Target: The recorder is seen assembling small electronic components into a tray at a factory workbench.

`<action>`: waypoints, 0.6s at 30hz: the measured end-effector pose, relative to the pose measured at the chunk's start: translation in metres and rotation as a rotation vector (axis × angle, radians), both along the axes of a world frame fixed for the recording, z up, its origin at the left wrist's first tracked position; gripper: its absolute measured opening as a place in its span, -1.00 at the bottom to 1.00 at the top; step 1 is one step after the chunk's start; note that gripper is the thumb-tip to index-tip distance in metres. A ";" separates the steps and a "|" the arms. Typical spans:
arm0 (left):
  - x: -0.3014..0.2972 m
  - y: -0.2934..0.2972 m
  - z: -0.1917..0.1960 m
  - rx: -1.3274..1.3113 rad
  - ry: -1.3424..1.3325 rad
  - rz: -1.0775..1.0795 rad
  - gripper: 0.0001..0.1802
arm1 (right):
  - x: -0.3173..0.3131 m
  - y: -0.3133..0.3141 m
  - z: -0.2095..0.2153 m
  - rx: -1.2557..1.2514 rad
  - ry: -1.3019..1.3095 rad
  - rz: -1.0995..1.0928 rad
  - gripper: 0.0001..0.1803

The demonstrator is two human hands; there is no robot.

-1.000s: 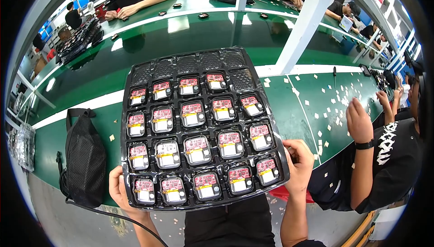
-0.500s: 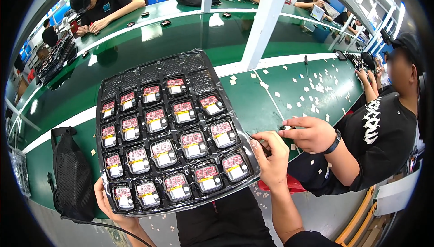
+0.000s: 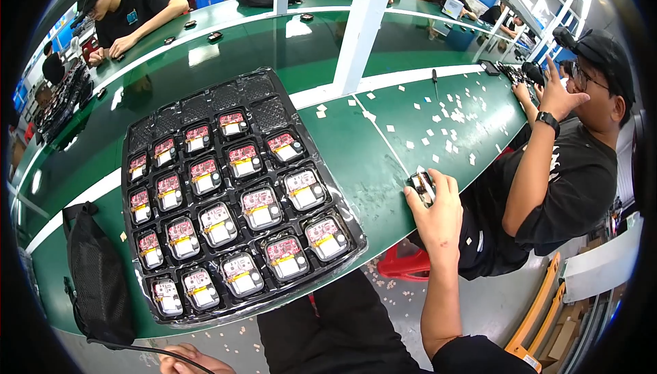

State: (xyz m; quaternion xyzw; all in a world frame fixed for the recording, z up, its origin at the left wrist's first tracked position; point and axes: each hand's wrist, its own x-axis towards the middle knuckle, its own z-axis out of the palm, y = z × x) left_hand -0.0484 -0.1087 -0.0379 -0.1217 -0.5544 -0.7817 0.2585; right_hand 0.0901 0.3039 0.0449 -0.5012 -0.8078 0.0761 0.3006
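A black plastic tray [image 3: 311, 169] lies on the green bench with its near edge toward me. Rows of its pockets hold small square devices [image 3: 261, 208], with red circuit boards, pale batteries and yellow strips showing. Its far pockets [image 3: 195, 108] hold no devices. My right hand [image 3: 441, 218] is beyond the tray's right side, closed on a small black-cased device [image 3: 422, 186] between thumb and fingers. My left hand [image 3: 195, 360] is low at the bottom edge, off the tray, its fingers loosely bent with nothing visible in them. A black cable [image 3: 147, 349] crosses in front of it.
A black mesh bag [image 3: 99, 275] lies left of the tray. Small pale square pieces [image 3: 448, 146] and a screwdriver [image 3: 434, 83] are scattered on the bench at right. A co-worker [image 3: 564, 175] sits close on the right. A white post [image 3: 359, 39] rises behind the tray.
The tray, tilted up in my hands before, now rests on the bench. Both my hands have left it; the right now holds a device. The co-worker's hand has moved away, up to the head.
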 end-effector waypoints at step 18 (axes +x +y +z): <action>0.070 0.151 0.049 -0.454 0.345 -0.676 -0.59 | 0.043 -0.123 0.005 -0.720 0.798 0.779 -0.37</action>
